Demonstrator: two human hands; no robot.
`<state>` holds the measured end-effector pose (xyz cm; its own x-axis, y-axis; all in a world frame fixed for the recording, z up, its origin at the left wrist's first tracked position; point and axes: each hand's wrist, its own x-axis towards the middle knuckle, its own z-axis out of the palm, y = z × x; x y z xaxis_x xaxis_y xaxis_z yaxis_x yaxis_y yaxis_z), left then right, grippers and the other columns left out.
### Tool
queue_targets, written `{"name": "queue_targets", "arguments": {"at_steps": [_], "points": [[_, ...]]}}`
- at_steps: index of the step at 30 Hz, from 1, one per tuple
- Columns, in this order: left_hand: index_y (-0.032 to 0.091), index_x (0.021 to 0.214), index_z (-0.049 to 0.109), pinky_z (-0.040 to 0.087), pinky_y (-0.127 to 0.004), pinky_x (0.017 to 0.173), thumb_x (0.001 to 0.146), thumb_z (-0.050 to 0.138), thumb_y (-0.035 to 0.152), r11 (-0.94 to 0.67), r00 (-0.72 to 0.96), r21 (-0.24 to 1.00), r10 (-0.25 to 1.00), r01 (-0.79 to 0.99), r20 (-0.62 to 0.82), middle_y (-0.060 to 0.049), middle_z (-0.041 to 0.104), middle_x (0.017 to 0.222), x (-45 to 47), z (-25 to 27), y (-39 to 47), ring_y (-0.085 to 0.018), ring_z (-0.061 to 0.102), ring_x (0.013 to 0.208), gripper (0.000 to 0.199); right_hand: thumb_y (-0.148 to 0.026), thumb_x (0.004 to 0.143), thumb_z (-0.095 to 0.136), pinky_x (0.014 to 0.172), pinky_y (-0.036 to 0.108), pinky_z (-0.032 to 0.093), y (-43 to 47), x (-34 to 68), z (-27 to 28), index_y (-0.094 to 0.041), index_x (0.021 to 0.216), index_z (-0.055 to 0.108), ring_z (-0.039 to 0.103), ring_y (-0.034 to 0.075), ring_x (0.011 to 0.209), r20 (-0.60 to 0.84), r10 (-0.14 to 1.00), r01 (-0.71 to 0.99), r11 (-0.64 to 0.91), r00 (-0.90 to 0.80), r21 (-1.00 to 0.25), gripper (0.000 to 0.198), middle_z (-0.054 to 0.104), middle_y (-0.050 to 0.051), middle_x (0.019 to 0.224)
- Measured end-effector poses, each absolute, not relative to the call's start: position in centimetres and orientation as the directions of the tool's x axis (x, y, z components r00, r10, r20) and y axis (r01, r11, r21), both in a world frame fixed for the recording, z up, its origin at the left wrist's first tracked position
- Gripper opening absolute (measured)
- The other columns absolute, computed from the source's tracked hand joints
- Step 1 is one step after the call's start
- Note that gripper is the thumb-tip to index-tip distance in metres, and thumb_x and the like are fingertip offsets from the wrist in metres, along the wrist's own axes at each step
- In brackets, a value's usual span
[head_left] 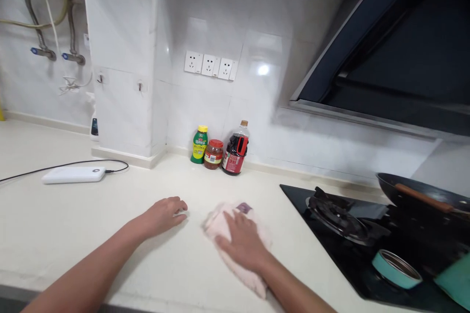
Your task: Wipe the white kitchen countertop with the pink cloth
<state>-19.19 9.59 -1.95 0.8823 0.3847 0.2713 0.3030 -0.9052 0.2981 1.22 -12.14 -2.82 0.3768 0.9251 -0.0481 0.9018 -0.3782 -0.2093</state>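
A pale countertop (165,279) lies beneath the right hand (243,242), spread flat on a pink cloth (216,224) (blurred); to its left, the left hand (163,217) is free, loosely curled.

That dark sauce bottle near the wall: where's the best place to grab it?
Probably the red handle on the bottle's upper right side, coming from the front right. The red-lidded jar stands close on its left and the wall is behind, so those sides look awkward.
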Motion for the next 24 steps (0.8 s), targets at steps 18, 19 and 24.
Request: {"name": "queue_targets", "arguments": {"at_steps": [18,19,24], "points": [[0.021,0.107,0.069,0.048,-0.032,0.078,0.093,0.046,0.043,-0.897,0.891,0.342,0.375,0.279,0.257,-0.007,0.070,0.099,-19.6,-0.8,9.0,-0.022,0.066,0.088,0.034,-0.065,0.091,0.030,0.117,0.058,0.023,-27.7,12.0,-4.9,-0.020,0.151,0.039,0.027,0.033,0.147,0.069,0.657,0.659,-0.739,0.751,-0.141,0.075,0.037,0.011,0.157],[0.021,0.107,0.069,0.048,-0.032,0.078,0.093,0.046,0.043,-0.898,0.892,0.343,0.372,0.277,0.255,-0.007,0.070,0.099,-19.5,-0.8,8.9,-0.022,0.066,0.087,0.035,-0.065,0.091,0.029,0.117,0.057,0.024,-28.6,11.5,-5.1,-0.020,0.151,0.039,0.028,0.032,0.146,0.080,0.644,0.649,-0.748,0.761,-0.138,0.075,0.038,0.010,0.156],[0.020,0.107,0.069,0.048,-0.033,0.080,0.092,0.046,0.043,-0.901,0.898,0.345,0.360,0.264,0.252,-0.008,0.070,0.102,-19.1,-0.9,8.7,-0.023,0.066,0.089,0.036,-0.070,0.094,0.021,0.114,0.057,0.028,-27.9,5.3,-5.5,-0.024,0.151,0.040,0.029,0.035,0.144,0.129,0.637,0.650,-0.747,0.760,-0.141,0.075,0.038,0.009,0.156]]}}
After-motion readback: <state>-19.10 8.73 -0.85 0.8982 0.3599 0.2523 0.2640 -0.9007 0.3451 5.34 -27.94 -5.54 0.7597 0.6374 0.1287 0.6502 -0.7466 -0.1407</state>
